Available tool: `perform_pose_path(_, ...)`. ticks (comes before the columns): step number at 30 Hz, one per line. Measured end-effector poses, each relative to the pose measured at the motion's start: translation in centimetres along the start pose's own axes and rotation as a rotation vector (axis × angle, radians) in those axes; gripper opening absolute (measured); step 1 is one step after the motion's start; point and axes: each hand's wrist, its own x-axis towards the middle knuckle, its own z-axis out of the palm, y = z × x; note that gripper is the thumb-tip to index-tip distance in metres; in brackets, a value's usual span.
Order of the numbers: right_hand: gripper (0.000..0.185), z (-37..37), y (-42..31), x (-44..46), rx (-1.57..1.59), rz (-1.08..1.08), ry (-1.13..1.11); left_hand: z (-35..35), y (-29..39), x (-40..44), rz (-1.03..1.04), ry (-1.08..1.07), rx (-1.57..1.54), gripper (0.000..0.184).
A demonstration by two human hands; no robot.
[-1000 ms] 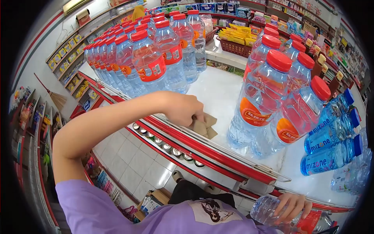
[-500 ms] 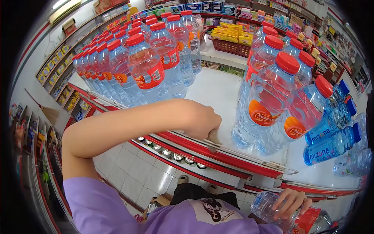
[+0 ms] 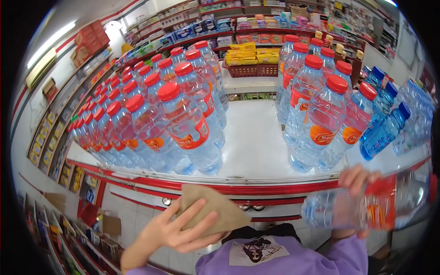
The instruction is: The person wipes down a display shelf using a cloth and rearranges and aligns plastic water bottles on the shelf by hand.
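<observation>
My left hand (image 3: 185, 231) is in front of the shelf's front edge, its fingers spread over a folded beige cloth (image 3: 215, 208). On the right, my right hand (image 3: 355, 181) is wrapped round a clear water bottle (image 3: 380, 201) with a red label and red cap. That bottle lies sideways in the air, its cap pointing right; the hand is slightly blurred. Behind the hands, a white shelf top (image 3: 250, 137) carries a large group of red-capped water bottles (image 3: 185, 123) on the left and a smaller group (image 3: 323, 123) on the right.
Blue Mizone bottles (image 3: 382, 133) lean at the shelf's right, beside clear plastic-wrapped bottles (image 3: 412, 110). A brown basket (image 3: 252, 70) of yellow packets stands behind. A red rail (image 3: 247, 189) runs along the front edge. Cardboard boxes (image 3: 110, 224) sit on the floor at lower left.
My left hand has come off the shelf edge and back toward my body, bringing the cloth into view. My right hand has raised the bottle up to the shelf's front. The view has shifted.
</observation>
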Motion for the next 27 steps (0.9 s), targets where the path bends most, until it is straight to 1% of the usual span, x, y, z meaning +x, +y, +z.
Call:
perform_pose_path(1, 0.080, 0.7, 0.4, 0.9, -0.068, 0.016, 0.062, 0.0, -0.1, -2.1, -0.016, 0.031, 0.028, 0.030)
perform_pose_path(3, 0.078, 3.0, 2.0, 2.6, 0.039, 0.011, 0.333, 0.0, -0.7, -6.3, -0.099, 0.088, 0.134, 0.030)
perform_pose_path(5, 0.079, 5.4, 3.0, 3.7, 0.060, 0.103, 0.500, -0.7, -1.4, -10.3, -0.205, 0.114, 0.268, 0.030)
perform_pose_path(6, 0.079, 5.8, 2.3, 4.3, -0.046, 0.249, 0.428, -1.2, -1.9, -12.1, -0.268, 0.109, 0.352, 0.029)
perform_pose_path(8, 0.078, 6.4, 2.5, 5.4, -0.215, 0.397, 0.312, -2.1, -3.0, -15.5, -0.388, 0.197, 0.401, 0.024)
perform_pose_path(10, 0.074, 7.2, 3.8, 6.8, -0.330, 0.388, 0.219, -3.3, -3.7, -20.3, -0.535, 0.198, 0.478, 0.023)
perform_pose_path(12, 0.071, 8.5, 4.6, 7.9, -0.443, 0.374, 0.139, -4.2, -4.6, -23.6, -0.688, 0.242, 0.558, 0.049)
perform_pose_path(13, 0.070, 9.0, 5.2, 8.0, -0.504, 0.372, 0.107, -4.8, -5.6, -25.2, -0.691, 0.260, 0.599, 0.061)
perform_pose_path(14, 0.069, 9.5, 5.8, 8.2, -0.564, 0.372, 0.074, -5.3, -6.4, -27.5, -0.747, 0.252, 0.687, 0.066)
perform_pose_path(16, 0.066, 10.1, 6.7, 8.6, -0.533, 0.420, 0.068, -6.1, -7.2, -27.9, -0.937, 0.306, 0.754, 0.063)
perform_pose_path(18, 0.064, 10.4, 7.5, 8.8, -0.500, 0.456, 0.078, -6.2, -9.9, -31.2, -1.007, 0.418, 0.792, 0.057)
perform_pose_path(19, 0.064, 10.3, 7.8, 8.8, -0.474, 0.542, 0.101, -6.3, -11.6, -33.4, -1.044, 0.473, 0.811, 0.055)
perform_pose_path(22, 0.066, 8.9, 8.9, 7.7, -0.722, 0.708, 0.082, -6.3, -16.1, -37.6, -1.199, 0.560, 0.663, 0.049)
perform_pose_path(23, 0.067, 8.9, 9.2, 7.5, -0.595, 0.708, 0.079, -6.0, -17.5, -38.6, -1.247, 0.580, 0.629, 0.048)
perform_pose_path(25, 0.069, 9.3, 9.6, 7.2, -0.337, 0.705, 0.073, -4.8, -21.0, -42.7, -1.254, 0.536, 0.624, 0.048)
perform_pose_path(26, 0.071, 9.5, 9.6, 7.2, -0.283, 0.706, 0.052, -4.3, -22.0, -43.8, -1.257, 0.515, 0.621, 0.048)
perform_pose_path(27, 0.072, 9.7, 9.6, 7.1, -0.230, 0.707, 0.033, -3.9, -22.6, -43.2, -1.287, 0.500, 0.556, 0.047)
